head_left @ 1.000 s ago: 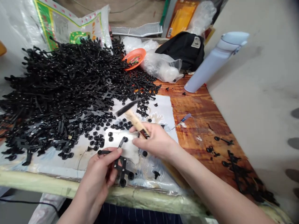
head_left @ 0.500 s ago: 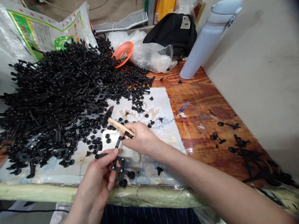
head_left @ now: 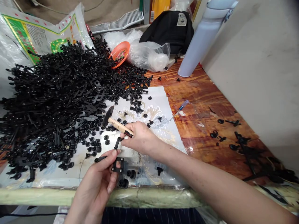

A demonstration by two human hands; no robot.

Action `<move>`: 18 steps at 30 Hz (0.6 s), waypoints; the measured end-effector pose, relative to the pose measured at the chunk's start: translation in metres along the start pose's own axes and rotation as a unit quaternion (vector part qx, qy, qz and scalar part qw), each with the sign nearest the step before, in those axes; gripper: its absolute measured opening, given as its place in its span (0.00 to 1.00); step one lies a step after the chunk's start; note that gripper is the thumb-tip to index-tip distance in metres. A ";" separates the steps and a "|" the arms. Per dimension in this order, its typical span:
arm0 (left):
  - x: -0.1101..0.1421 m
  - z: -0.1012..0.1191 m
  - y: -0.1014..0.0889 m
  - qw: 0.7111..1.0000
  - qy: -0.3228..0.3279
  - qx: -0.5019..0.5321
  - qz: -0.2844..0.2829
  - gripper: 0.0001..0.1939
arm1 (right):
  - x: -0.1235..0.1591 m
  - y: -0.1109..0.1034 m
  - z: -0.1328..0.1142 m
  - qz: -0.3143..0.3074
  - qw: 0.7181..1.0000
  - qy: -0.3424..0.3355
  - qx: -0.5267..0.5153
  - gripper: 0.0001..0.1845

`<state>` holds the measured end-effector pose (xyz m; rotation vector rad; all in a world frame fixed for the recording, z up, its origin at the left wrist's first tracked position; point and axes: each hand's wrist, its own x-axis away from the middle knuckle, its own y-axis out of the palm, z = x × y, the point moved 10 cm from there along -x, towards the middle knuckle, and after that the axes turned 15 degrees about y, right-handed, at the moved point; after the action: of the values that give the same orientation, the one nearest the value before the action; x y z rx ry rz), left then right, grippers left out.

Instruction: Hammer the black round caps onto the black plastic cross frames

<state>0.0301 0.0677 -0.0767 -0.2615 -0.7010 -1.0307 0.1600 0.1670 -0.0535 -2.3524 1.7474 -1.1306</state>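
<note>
Snugly held, black bracket (head_left: 118,165), left hand (head_left: 93,183)

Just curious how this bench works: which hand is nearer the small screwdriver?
The right hand is nearer, sitting below and left of the screwdriver in this view. The left hand is farther away, further toward the lower left.

Relative to the earlier views, the hammer (head_left: 118,125) in the right hand (head_left: 141,138) has swung from raised to lower, its head now left of the fingers. The black bracket (head_left: 118,165) has turned within the left hand (head_left: 95,183), its square frame now showing beside the fingers.
</note>
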 end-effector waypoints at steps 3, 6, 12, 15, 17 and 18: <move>0.002 -0.001 -0.001 1.000 -0.007 -0.016 -0.004 0.07 | 0.000 0.000 0.001 0.002 1.000 0.002 -0.001 0.08; 0.002 -0.002 -0.001 1.000 -0.005 -0.018 -0.015 0.06 | 0.000 0.000 0.001 0.002 1.000 -0.006 -0.005 0.08; 0.000 0.000 0.001 1.000 0.006 -0.009 -0.014 0.07 | -0.001 0.003 0.001 -0.007 1.000 -0.020 -0.014 0.07; 0.001 0.001 0.003 1.000 0.003 -0.017 -0.004 0.07 | -0.001 0.002 0.001 0.002 1.000 -0.021 -0.014 0.07; 0.003 0.001 0.003 1.000 -0.005 -0.024 0.005 0.08 | -0.001 0.001 0.001 0.007 1.000 -0.025 -0.014 0.06; 0.003 0.001 0.002 1.000 -0.007 -0.027 0.010 0.09 | -0.001 0.001 0.001 0.009 0.999 -0.028 -0.014 0.06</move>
<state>0.0323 0.0673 -0.0737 -0.3227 -0.6831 -1.0301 0.1599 0.1668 -0.0546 -2.3556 1.7744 -1.0344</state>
